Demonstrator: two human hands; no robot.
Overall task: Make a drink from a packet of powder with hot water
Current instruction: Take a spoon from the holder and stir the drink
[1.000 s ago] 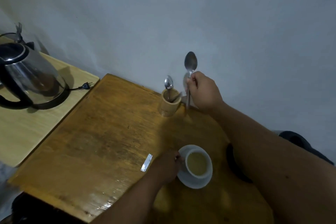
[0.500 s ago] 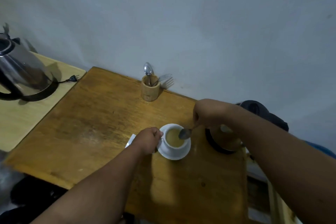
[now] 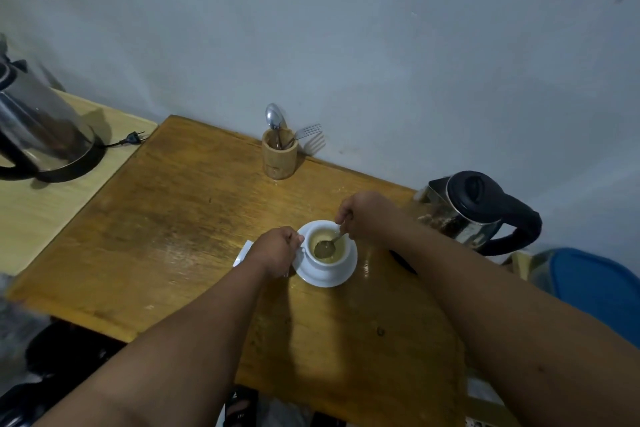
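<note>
While held, spoon in cup.

White cup of pale drink on saucer, spoon dipped in

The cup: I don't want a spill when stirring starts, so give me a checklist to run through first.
1. Cup sits on saucer: ok.
2. Left hand grips the cup's side: ok.
3. Right hand pinches the spoon: ok.
4. Spoon bowl in the drink: ok.
5. Liquid below the rim: ok.
6. Powder dissolved: cannot tell.
</note>
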